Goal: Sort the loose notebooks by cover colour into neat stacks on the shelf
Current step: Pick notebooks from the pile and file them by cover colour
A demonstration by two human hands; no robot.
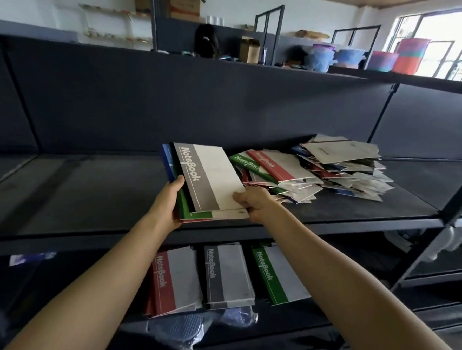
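1. At centre frame, the left hand (169, 203) clasps the spine side of a mixed bundle of thin paper-cover notebooks (188, 207), thumb laid over the top. The right hand (256, 203) pinches the near corner of the uppermost grey-and-white notebook (211, 176).
2. The bundle (green, red and blue edges peek out beneath the grey cover) sits tilted over the black metal shelf board (90, 199). Whether it rests on the board cannot be told.
3. Both bare forearms reach up from the bottom corners of the frame.
4. Right of centre, an untidy heap of loose notebooks (332, 168) sprawls on the same board, not yet sorted.
5. Lower centre, on the shelf below, three stacks stand side by side: a red-banded stack (174, 278), a grey-banded stack (227, 272) and a green-banded stack (276, 272).
6. The step in hand appears to be dealing out a gathered handful. The grey notebook likely belongs on the middle stack, which calls for sliding it free without dragging the green one beneath.
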